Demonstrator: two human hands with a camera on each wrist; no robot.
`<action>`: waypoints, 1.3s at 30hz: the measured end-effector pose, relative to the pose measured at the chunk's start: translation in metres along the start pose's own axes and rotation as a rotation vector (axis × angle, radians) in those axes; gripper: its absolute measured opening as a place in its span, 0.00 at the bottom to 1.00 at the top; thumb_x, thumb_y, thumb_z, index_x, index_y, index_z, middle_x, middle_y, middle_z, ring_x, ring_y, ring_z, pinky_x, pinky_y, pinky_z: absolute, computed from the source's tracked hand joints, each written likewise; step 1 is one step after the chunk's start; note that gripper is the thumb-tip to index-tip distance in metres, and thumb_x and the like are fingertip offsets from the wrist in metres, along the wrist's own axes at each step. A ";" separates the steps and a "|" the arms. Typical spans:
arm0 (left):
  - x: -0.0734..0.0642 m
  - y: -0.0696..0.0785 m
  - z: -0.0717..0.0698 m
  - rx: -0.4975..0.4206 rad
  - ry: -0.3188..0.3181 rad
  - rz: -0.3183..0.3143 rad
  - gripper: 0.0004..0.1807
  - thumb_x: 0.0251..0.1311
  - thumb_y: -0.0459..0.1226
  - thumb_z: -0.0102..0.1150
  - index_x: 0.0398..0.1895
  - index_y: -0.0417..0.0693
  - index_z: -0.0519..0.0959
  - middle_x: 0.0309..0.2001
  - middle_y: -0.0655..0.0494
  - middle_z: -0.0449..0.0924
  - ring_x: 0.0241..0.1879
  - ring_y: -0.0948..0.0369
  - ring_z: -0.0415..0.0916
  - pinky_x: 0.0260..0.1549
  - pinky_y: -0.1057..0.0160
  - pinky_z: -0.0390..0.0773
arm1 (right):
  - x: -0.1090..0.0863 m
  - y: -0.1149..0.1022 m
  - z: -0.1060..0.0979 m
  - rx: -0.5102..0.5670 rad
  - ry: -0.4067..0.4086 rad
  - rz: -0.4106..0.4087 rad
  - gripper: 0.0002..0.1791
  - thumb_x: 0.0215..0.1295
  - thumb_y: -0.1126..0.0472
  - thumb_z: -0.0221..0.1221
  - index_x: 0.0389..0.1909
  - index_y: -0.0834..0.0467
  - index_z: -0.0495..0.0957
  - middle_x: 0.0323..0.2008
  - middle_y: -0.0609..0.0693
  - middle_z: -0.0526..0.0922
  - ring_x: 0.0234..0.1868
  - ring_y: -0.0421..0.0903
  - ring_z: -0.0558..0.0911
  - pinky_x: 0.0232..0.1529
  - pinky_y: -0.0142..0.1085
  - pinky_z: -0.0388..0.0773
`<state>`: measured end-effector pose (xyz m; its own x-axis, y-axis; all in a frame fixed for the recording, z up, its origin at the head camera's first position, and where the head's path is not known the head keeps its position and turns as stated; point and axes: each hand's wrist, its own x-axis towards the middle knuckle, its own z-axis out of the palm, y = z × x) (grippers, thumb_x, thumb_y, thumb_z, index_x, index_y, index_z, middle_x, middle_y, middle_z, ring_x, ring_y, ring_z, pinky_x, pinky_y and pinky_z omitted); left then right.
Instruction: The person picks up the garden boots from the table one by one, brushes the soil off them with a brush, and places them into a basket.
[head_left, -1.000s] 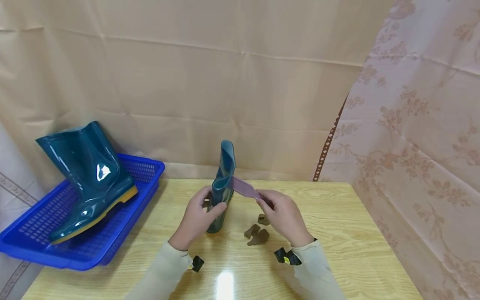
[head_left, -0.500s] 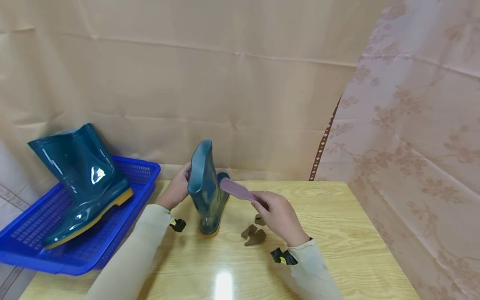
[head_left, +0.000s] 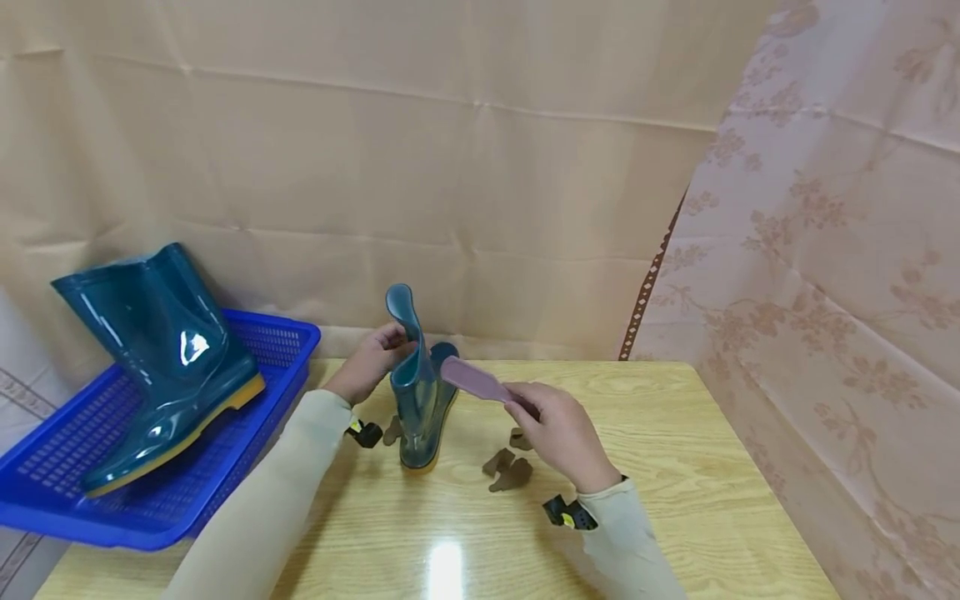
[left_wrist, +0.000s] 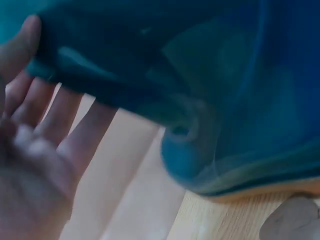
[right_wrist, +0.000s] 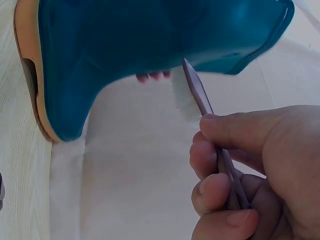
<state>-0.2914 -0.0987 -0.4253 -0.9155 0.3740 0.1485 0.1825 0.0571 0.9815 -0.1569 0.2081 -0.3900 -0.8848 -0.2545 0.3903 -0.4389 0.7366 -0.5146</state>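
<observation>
A teal rubber boot [head_left: 418,408] with a yellowish sole stands upright on the table, its toe pointing away. My left hand [head_left: 371,362] grips the shaft near the top, where the opening is pinched inward. In the left wrist view, the thumb [left_wrist: 22,47] lies on one side of the shaft and the fingers on the other. My right hand [head_left: 558,429] holds a brush [head_left: 474,379] by its purple handle. White bristles [right_wrist: 184,97] face the boot in the right wrist view; whether they touch it I cannot tell.
A second teal boot [head_left: 161,367] leans in a blue plastic basket [head_left: 303,342] at the left. Several brown flat pieces [head_left: 513,473] lie near my right hand, and another brown piece [head_left: 392,430] lies left of the standing boot. A beige curtain [head_left: 525,208] hangs behind the table.
The boot has turned, its toe now showing beyond the shaft. My left hand has shifted from its near side to the upper left of the shaft. The brush has moved slightly left.
</observation>
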 end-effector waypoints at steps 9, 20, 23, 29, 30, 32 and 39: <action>-0.036 0.033 0.005 -0.008 0.499 -0.017 0.16 0.69 0.47 0.66 0.36 0.44 0.74 0.28 0.64 0.75 0.29 0.65 0.75 0.36 0.66 0.84 | 0.001 0.005 -0.008 0.054 0.151 0.047 0.12 0.72 0.61 0.64 0.54 0.56 0.86 0.32 0.45 0.85 0.23 0.38 0.73 0.22 0.32 0.71; -0.051 0.043 0.008 0.186 0.824 0.186 0.18 0.68 0.43 0.68 0.42 0.35 0.76 0.34 0.55 0.78 0.30 0.66 0.77 0.28 0.73 0.82 | 0.003 0.006 -0.006 0.079 0.184 0.098 0.13 0.72 0.61 0.64 0.54 0.54 0.86 0.25 0.44 0.79 0.19 0.40 0.70 0.18 0.32 0.66; -0.053 0.032 0.005 0.242 0.830 0.166 0.16 0.69 0.40 0.67 0.40 0.35 0.74 0.34 0.51 0.77 0.28 0.66 0.76 0.27 0.74 0.80 | 0.003 0.006 -0.003 0.089 0.152 0.097 0.12 0.72 0.60 0.64 0.53 0.53 0.87 0.25 0.43 0.80 0.19 0.40 0.70 0.18 0.32 0.66; -0.057 0.018 -0.001 0.166 0.750 0.082 0.14 0.72 0.40 0.63 0.42 0.39 0.72 0.34 0.53 0.76 0.30 0.64 0.77 0.28 0.69 0.83 | 0.003 0.005 0.001 0.085 0.102 0.086 0.12 0.73 0.61 0.64 0.53 0.53 0.87 0.28 0.43 0.82 0.21 0.39 0.72 0.20 0.32 0.68; -0.057 0.017 -0.001 0.140 0.739 0.075 0.13 0.72 0.40 0.63 0.43 0.39 0.72 0.35 0.54 0.76 0.32 0.64 0.78 0.28 0.68 0.84 | 0.003 0.005 0.001 0.084 0.095 0.080 0.12 0.73 0.61 0.64 0.54 0.53 0.87 0.29 0.43 0.83 0.21 0.38 0.72 0.20 0.32 0.69; -0.058 0.018 -0.001 0.103 0.723 0.072 0.13 0.73 0.40 0.62 0.46 0.39 0.72 0.37 0.54 0.77 0.34 0.64 0.79 0.29 0.66 0.86 | 0.002 0.004 0.002 0.081 0.085 0.059 0.13 0.72 0.61 0.64 0.54 0.54 0.86 0.32 0.44 0.84 0.22 0.38 0.73 0.20 0.31 0.70; -0.057 0.029 0.019 0.079 0.610 0.108 0.17 0.74 0.42 0.61 0.51 0.37 0.72 0.46 0.43 0.80 0.42 0.63 0.83 0.33 0.62 0.88 | 0.004 0.001 0.005 0.060 0.076 -0.052 0.14 0.73 0.60 0.64 0.57 0.53 0.85 0.34 0.42 0.83 0.24 0.38 0.72 0.21 0.31 0.69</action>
<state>-0.2268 -0.1010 -0.4079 -0.9259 -0.2134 0.3116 0.2904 0.1255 0.9486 -0.1614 0.2054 -0.3928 -0.8473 -0.2409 0.4734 -0.4942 0.6841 -0.5364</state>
